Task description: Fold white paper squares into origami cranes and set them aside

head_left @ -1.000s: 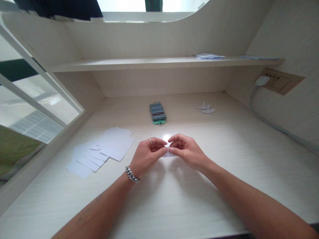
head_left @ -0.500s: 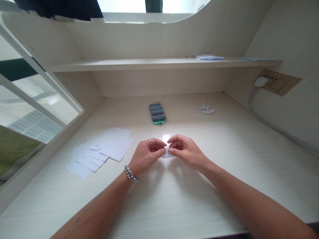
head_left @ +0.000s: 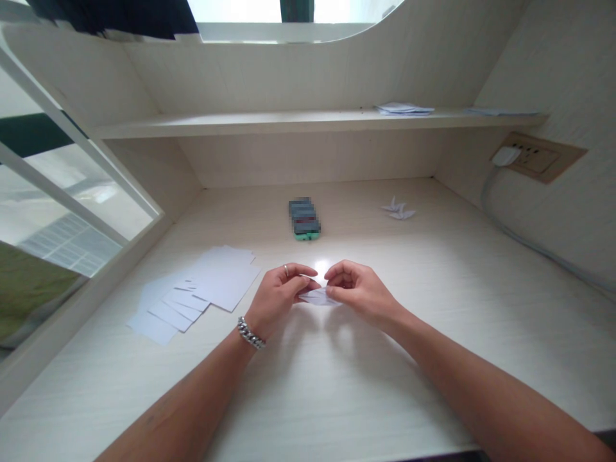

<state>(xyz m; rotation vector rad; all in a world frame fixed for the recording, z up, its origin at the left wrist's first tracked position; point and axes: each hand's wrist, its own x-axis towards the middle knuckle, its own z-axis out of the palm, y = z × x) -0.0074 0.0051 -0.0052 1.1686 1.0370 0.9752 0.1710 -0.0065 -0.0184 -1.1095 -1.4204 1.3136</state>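
A small folded piece of white paper lies low over the desk between my two hands. My left hand, with a ring and a chain bracelet at the wrist, pinches its left end. My right hand pinches its right end with curled fingers. Both hands hover just above the desk surface, near its middle.
Several loose white paper sheets are spread on the desk to the left. A phone in a green case lies behind the hands. Small folded paper figures sit at the back right. A shelf holds papers; a wall socket with cable is at right.
My left hand has shifted slightly left, and the paper between the hands now shows wider and flatter. My right hand has hardly moved.
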